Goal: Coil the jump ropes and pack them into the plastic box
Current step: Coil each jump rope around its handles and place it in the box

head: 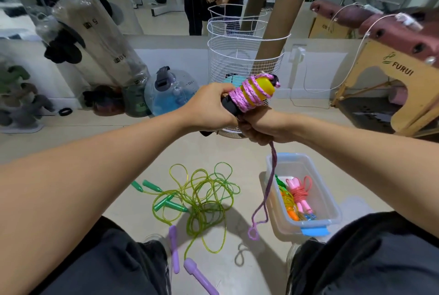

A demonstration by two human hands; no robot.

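My left hand (209,107) grips the black and yellow handles (259,89) of a jump rope, with pink-purple cord (247,97) wound several turns around them. My right hand (259,128) sits just below and grips the same cord; its loose end (266,197) hangs down to a loop above the floor. A clear plastic box (330,204) with a blue latch stands on the floor at the right, holding coiled pink and orange-yellow ropes (297,197). A tangle of green and yellow ropes (204,197) with green handles and purple handles (190,268) lies on the floor between my knees.
A white wire basket (237,57) with cardboard tubes stands right behind my hands. Clear weight bags and a water jug (171,92) lean at the left wall. A wooden folding table (392,76) is at the right. A mirror shows my reflection.
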